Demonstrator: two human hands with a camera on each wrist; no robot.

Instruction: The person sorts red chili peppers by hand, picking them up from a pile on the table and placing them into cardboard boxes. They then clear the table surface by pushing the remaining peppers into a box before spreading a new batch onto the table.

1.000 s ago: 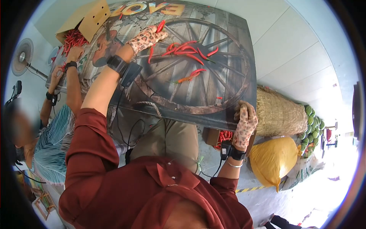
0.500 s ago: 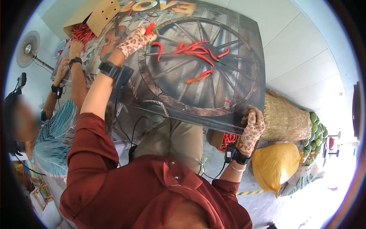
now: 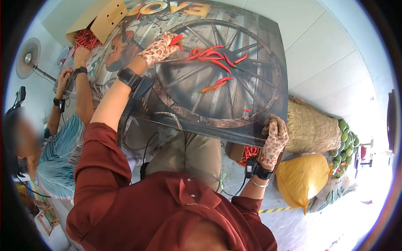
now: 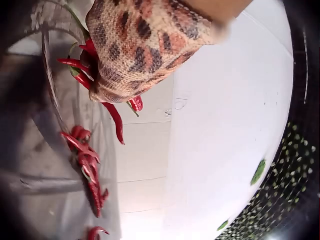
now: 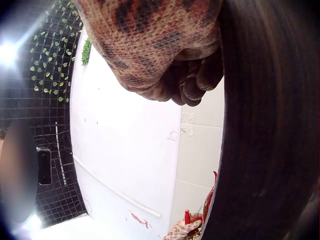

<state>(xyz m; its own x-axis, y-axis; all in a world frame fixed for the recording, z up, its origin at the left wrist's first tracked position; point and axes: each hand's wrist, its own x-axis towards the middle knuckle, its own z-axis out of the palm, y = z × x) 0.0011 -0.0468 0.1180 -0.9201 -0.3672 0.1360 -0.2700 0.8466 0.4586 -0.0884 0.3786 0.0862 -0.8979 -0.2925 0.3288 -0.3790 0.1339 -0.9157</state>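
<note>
My left hand (image 3: 161, 47), in a leopard-print glove, holds several red chillies (image 3: 176, 39) over the far left part of the tabletop. In the left wrist view, the held chillies (image 4: 82, 72) poke out past the gloved fingers, some with green stems. Just right of this hand lies a loose pile of red chillies (image 3: 209, 54). Nearer to me are a couple more chillies (image 3: 217, 85), one orange-tinted. My right hand (image 3: 274, 138), gloved alike, rests at the table's near right corner. Its fingers are loosely curled with nothing in them, beside the dark table edge (image 5: 235, 130).
A tipped cardboard box (image 3: 102, 23) spills chillies at the far left, where another person's hands (image 3: 81, 56) work. Below the near table edge stands a box of chillies (image 3: 248, 154). A straw-coloured bale (image 3: 313, 127), a yellow sack (image 3: 302, 180) and green produce (image 3: 345, 140) are on the right.
The chilli below my left hand is no longer apart on the table. That hand has shifted a little towards the pile, still holding chillies. My right hand stays at the table corner.
</note>
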